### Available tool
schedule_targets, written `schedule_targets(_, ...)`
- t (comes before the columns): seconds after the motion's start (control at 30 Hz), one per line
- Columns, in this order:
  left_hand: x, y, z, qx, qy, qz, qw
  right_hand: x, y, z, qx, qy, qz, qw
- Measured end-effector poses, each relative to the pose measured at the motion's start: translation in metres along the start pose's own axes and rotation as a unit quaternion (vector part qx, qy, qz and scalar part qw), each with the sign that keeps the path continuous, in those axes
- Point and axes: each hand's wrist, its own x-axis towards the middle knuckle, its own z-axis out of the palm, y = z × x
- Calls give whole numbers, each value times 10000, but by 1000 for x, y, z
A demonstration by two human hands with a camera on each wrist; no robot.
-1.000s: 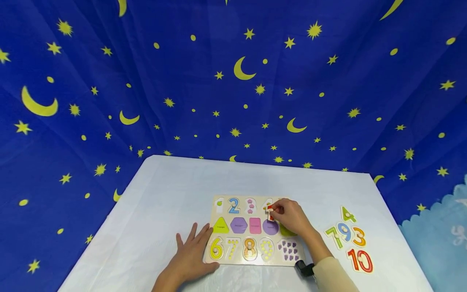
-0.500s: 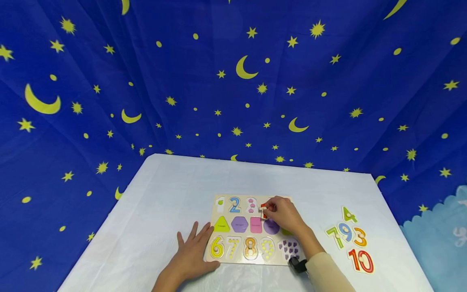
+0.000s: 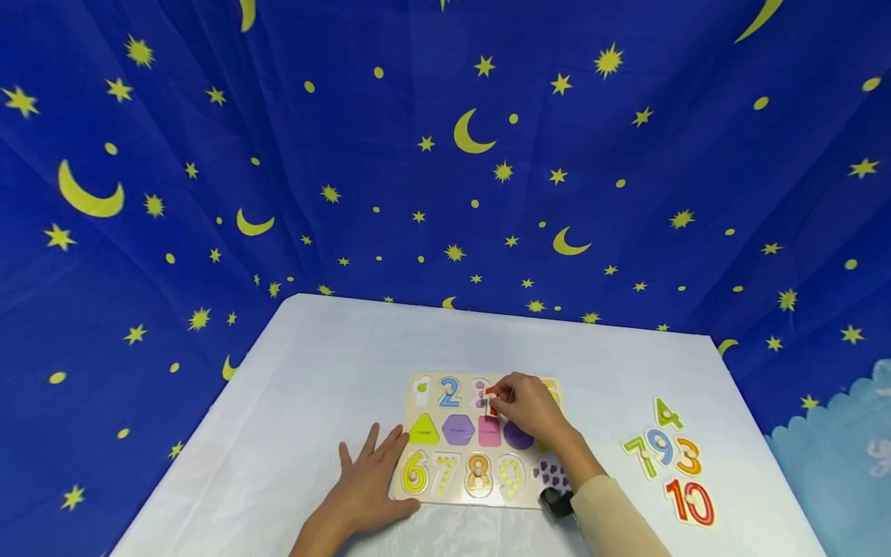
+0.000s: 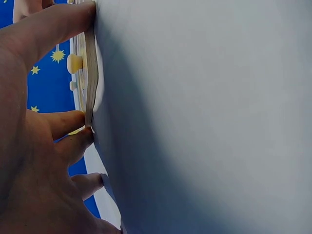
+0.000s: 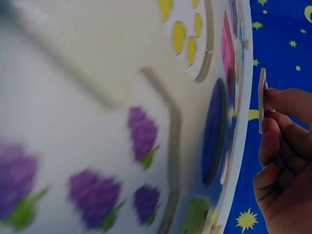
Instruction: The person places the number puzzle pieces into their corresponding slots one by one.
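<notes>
In the head view the wooden number puzzle board (image 3: 480, 503) lies on the white table. My left hand (image 3: 365, 480) rests beside its left end with fingers spread, the fingertips and thumb touching the board's edge; the left wrist view shows that edge (image 4: 91, 83) between thumb and fingers. Above the board's upper row, near the 3 slot, my right hand (image 3: 534, 406) pinches a red number 1 puzzle piece (image 3: 491, 400) by its back or knob. The right wrist view shows the piece (image 5: 262, 102) edge-on, raised off the board. A blue 2 (image 3: 448, 392), yellow 6 (image 3: 415, 472) and orange 8 (image 3: 478, 473) sit in their slots.
Right of the board lie loose number pieces: a green 4 (image 3: 667, 414), green 7 (image 3: 640, 455), blue 9 (image 3: 659, 445), orange 3 (image 3: 687, 456) and red 10 (image 3: 691, 503). A blue star-and-moon curtain (image 3: 390, 155) surrounds the table (image 3: 334, 348).
My right hand has moved left over the board with the red number 1 piece, from near the 4 slot to near the 3 slot. My left hand has stayed in place.
</notes>
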Motion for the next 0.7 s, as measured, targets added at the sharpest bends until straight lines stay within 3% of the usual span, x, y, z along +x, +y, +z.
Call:
schedule_targets(0.47,3,1,4,77,6,65,9999,21,-18,7,-185,-177,-186,9995)
schedule_targets(0.7,3,-2,2,166,-131,42,9998,27,-24,10,-197,-223,-382,9988)
